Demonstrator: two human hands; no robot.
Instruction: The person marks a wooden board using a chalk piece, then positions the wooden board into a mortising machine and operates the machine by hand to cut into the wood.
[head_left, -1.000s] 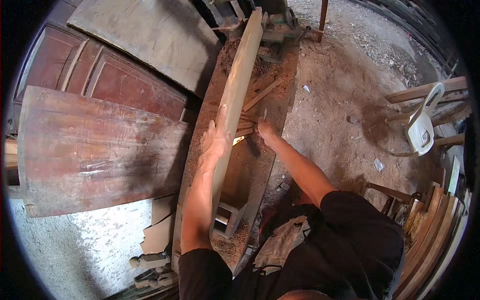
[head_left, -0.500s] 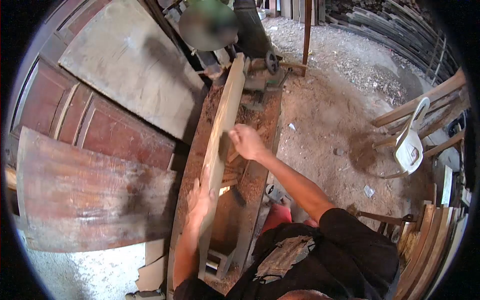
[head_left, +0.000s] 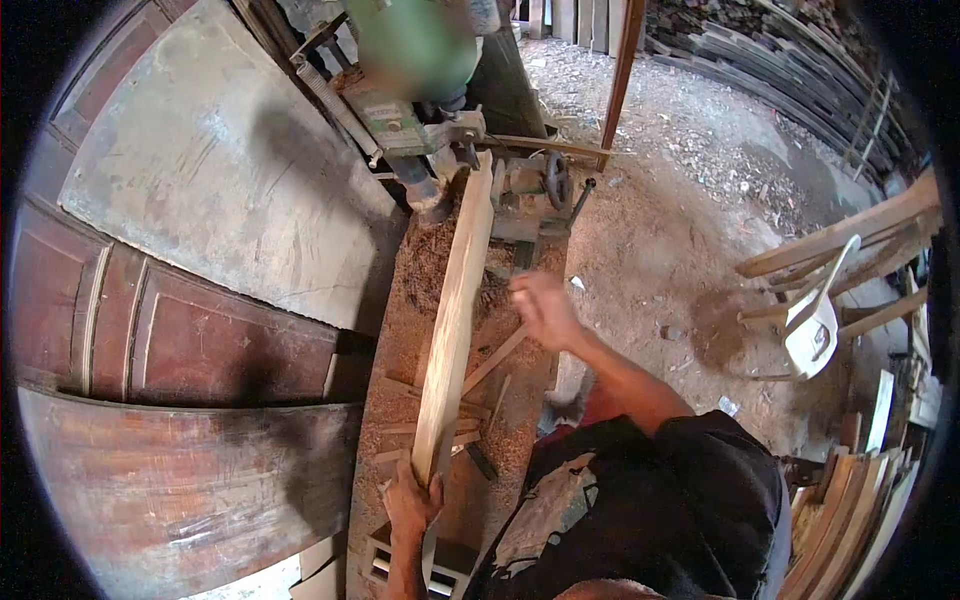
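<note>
A long brown wooden workbench [head_left: 515, 430], strewn with reddish sawdust, runs away from the person. Near its far end stands a green-and-grey metal machine [head_left: 395, 125]. A long, pale, squared wooden beam [head_left: 452, 325] stretches lengthwise over the bench, its far end near the machine. Thin brown wooden strips [head_left: 497, 361] lie beside it. Of 2 bare hands, the left hand [head_left: 412, 502] clamps the beam's near end; the right hand [head_left: 547, 310], blurred, is apart from it, fingers curled; I cannot tell if it grips anything.
</note>
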